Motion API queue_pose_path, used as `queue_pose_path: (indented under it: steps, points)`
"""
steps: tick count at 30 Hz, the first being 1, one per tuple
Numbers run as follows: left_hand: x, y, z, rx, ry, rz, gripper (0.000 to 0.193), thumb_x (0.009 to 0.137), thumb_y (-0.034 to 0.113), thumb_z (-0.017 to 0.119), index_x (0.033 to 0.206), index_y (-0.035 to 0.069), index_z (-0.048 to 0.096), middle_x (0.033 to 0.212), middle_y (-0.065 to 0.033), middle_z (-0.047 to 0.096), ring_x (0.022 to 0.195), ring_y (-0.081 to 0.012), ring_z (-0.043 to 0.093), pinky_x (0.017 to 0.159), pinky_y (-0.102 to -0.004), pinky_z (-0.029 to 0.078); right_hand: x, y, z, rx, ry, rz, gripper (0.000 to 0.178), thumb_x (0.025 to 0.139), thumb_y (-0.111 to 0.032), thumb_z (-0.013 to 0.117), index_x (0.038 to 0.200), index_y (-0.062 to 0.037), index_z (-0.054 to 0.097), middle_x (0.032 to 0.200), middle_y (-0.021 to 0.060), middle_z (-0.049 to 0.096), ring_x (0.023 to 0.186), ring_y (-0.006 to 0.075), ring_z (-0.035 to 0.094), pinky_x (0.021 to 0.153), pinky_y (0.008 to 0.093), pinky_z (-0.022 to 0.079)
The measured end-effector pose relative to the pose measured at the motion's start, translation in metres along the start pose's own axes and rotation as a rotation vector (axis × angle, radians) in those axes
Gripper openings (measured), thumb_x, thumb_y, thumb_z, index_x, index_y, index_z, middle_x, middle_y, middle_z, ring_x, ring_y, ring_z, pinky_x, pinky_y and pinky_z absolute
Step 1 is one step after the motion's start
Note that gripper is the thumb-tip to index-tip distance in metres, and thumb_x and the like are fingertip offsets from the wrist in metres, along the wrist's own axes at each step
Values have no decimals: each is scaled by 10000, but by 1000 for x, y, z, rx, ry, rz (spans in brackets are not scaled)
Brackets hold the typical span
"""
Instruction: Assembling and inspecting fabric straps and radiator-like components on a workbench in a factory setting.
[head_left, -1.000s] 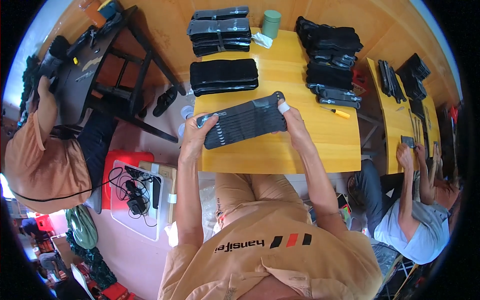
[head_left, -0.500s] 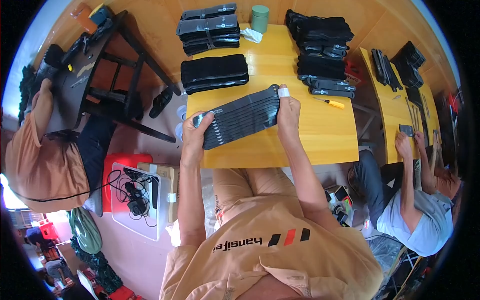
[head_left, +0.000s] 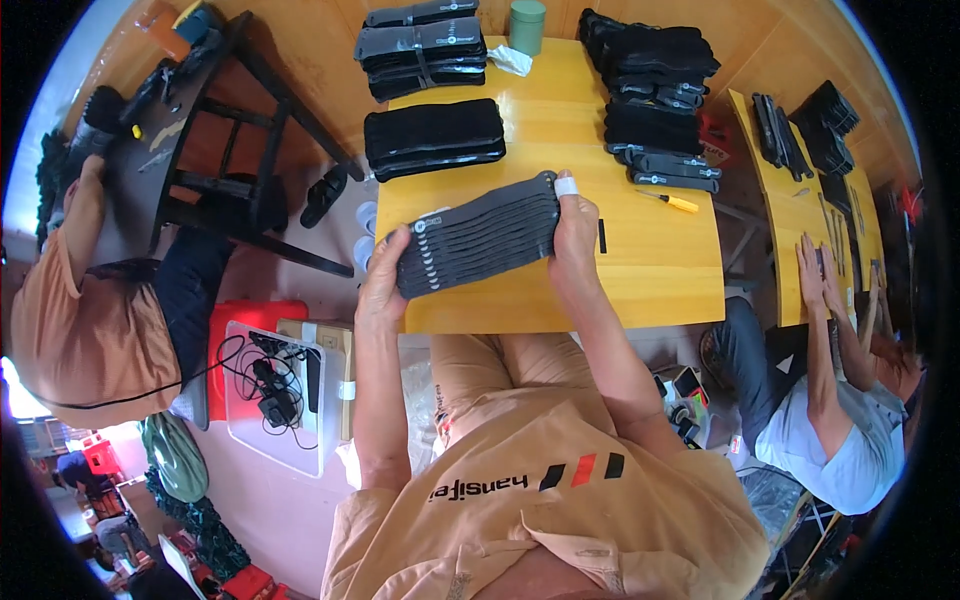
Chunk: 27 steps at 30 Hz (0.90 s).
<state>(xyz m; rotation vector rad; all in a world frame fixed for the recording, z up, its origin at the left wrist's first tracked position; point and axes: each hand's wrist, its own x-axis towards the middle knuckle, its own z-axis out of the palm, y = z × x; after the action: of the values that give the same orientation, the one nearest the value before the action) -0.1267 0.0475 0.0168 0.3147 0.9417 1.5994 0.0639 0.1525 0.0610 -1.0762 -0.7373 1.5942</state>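
Between both hands, above the table's near part, a fanned stack of dark grey flat strips (head_left: 478, 236) with rounded, printed ends is held up. My left hand (head_left: 382, 275) is closed on its left end, thumb at the edge. My right hand (head_left: 575, 232) grips the right end; white tape wraps its thumb. A short black strip (head_left: 602, 236) lies on the wooden table (head_left: 540, 130) just right of that hand. Beyond the held strips sits a pile of black strips (head_left: 434, 137). A yellow-handled tool (head_left: 680, 203) rests to the right.
Banded strips (head_left: 420, 50) stand at the table's far left, near a green canister (head_left: 526, 27) and crumpled white tissue (head_left: 510, 60). More black bundles (head_left: 655, 65) line the far right. A clear bin of cables (head_left: 280, 400) is at lower left. People sit at tables on both sides.
The held stack is turned a little and its strips look more evenly fanned; my left thumb has moved back to its edge. The short black strip now shows beside my right hand.
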Motion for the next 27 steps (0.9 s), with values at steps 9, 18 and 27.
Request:
queue_pose_path:
  steps: [9, 18, 27]
  points:
    - [-10, -46, 19, -361, -486, 121, 720, 797, 455, 598, 1350, 101, 303, 1365, -85, 358, 1235, -300, 356, 1025, -463, 282, 5, 22, 12, -235, 131, -200, 408, 914, -316, 488, 614, -40, 506, 587, -15, 475, 521, 72, 390, 479, 250, 338]
    - [-4, -40, 61, -489, 115, 15, 305, 884, 305, 537, 1102, 93, 539, 1067, -31, 604, 967, -142, 582, 816, -293, 479, -1, 33, 7, -298, 53, -369, 431, 923, -286, 478, 571, -39, 449, 554, -36, 402, 512, 59, 322, 451, 246, 287]
    - [-2, -45, 53, -213, 65, -12, 248, 872, 291, 568, 1051, 120, 556, 956, 17, 615, 849, -84, 586, 630, -223, 467, -22, 31, -59, -50, -21, -4, 321, 897, -313, 515, 681, -80, 557, 606, -2, 530, 486, 88, 463, 434, 225, 347]
